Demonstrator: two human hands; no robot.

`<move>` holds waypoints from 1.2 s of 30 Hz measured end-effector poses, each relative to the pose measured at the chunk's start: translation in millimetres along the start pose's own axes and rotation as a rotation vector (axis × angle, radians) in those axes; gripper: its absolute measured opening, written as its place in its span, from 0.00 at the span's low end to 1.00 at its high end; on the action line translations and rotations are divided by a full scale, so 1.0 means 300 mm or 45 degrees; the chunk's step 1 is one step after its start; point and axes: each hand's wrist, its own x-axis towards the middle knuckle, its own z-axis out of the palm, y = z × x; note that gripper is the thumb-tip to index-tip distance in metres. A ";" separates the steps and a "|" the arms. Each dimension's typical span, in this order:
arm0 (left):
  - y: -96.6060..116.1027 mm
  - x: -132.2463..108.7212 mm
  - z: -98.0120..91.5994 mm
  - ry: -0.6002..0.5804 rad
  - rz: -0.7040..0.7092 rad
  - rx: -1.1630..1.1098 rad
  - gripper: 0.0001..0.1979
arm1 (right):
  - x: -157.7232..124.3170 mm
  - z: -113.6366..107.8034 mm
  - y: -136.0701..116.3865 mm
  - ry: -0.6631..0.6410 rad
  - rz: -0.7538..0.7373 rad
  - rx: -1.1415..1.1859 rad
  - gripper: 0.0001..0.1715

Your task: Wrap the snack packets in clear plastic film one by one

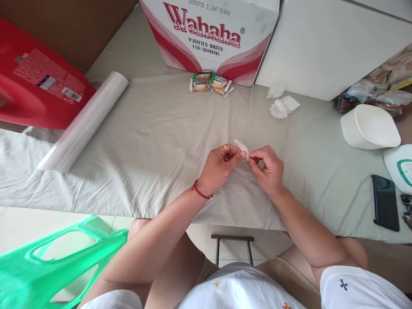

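White and crumpled, a small scrap (240, 146) is between the two hands, over the table (167, 141). The left hand (221, 166) squeezes it with its fingers, and the right hand's (268, 171) fingers pinch its end. Past the fingers lie snack packets (202, 82); far right, a black phone (385, 202).

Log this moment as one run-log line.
left hand: pinching small white wad | right hand: pinching its near end | beyond: crumpled white bundles, wrapped snacks, Wahaha purified-water carton
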 end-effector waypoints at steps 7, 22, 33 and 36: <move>-0.001 0.004 -0.008 0.016 -0.058 -0.016 0.11 | 0.005 0.002 -0.005 -0.144 0.036 0.114 0.04; 0.025 0.003 -0.022 -0.089 -0.049 0.045 0.05 | 0.023 -0.002 0.026 -0.248 0.706 0.800 0.23; 0.012 0.005 -0.024 -0.019 0.084 0.191 0.04 | 0.022 0.000 0.040 -0.306 0.707 0.778 0.15; 0.031 0.024 -0.058 0.081 -0.021 0.060 0.07 | 0.033 -0.006 0.044 -0.193 0.777 0.884 0.14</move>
